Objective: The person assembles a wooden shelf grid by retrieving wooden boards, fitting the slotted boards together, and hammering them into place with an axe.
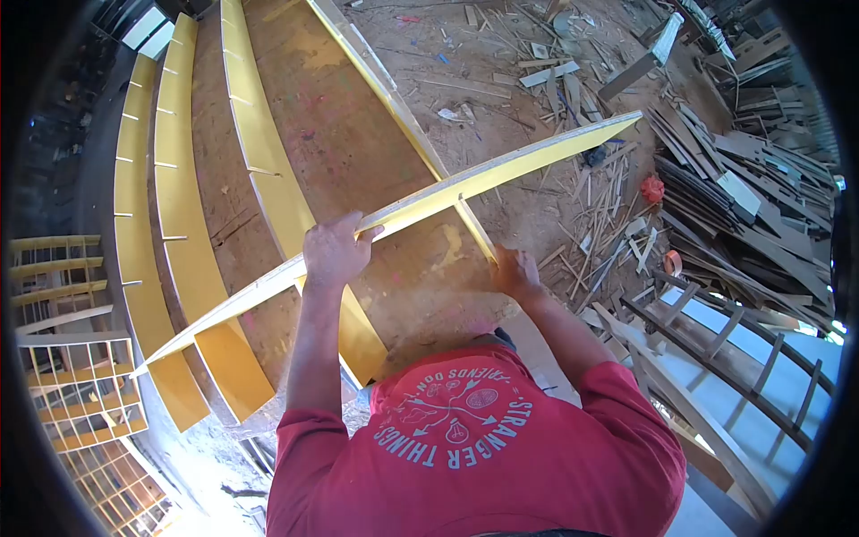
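Note:
A long yellow board [519, 170] with a pale edge lies crosswise over several notched yellow strips. My left hand [335, 251] is closed around this cross board near its middle, thumb along the near face. Close to the near end of the rightmost strip [474, 230], my right hand [517, 273] is closed on that strip. The cross board meets this strip at a notch; how deep it sits there I cannot tell. Further left, a notched strip [259, 170] passes under the cross board beside my left hand. Another notched strip [179, 228] and the outermost strip [134, 233] stand on edge.
The strips rest on a brown wooden worktop [327, 116]. Wood scraps [582, 224] litter the floor to the right, beside a pile of boards [752, 188]. A ladder-like wooden frame [716, 345] lies at lower right. Assembled yellow grids [85, 385] stand at lower left.

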`<state>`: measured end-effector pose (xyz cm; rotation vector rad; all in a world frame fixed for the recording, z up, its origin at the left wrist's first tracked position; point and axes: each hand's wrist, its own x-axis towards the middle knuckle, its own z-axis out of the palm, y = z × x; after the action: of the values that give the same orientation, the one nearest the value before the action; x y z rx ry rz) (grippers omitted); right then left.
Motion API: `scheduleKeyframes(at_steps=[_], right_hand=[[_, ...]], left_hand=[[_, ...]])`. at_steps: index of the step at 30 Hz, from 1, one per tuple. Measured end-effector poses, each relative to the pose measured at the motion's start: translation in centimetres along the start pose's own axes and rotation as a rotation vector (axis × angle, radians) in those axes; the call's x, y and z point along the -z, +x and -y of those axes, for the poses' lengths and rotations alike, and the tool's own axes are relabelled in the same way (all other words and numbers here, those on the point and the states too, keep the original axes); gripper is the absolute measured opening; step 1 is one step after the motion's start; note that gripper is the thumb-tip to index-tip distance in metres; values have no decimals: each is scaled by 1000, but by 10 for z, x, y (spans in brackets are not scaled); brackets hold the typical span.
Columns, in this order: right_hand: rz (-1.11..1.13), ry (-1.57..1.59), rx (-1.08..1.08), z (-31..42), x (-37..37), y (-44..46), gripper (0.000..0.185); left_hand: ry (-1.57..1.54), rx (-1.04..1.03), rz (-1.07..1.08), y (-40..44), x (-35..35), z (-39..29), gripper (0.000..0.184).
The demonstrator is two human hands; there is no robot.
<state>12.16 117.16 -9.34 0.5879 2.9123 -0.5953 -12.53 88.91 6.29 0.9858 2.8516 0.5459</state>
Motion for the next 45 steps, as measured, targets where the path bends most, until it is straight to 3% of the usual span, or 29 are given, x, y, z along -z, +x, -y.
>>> scheduleKeyframes(at_steps=[13,16,22,28,38,43,45], right_hand=[[-60,26,-146,21,-7,-11,33],[-506,67,25,24,-36,-13,41],[-193,179,-141,24,-14,-17,48],[-90,214,-226,32,-13,-15,46],[-152,293,-192,32,-15,-13,37],[-135,265,-162,33,-2,-11,35],[-178,303,-180,27,-18,-12,32]], left_hand=[[94,49,226,7,4,-11,35],[67,49,186,4,-1,-10,40],[86,87,184,1,-1,-16,41],[97,102,224,7,-26,-16,40],[139,160,246,4,-28,-22,30],[82,131,136,0,-43,-13,35],[95,176,202,1,-45,-13,35]])
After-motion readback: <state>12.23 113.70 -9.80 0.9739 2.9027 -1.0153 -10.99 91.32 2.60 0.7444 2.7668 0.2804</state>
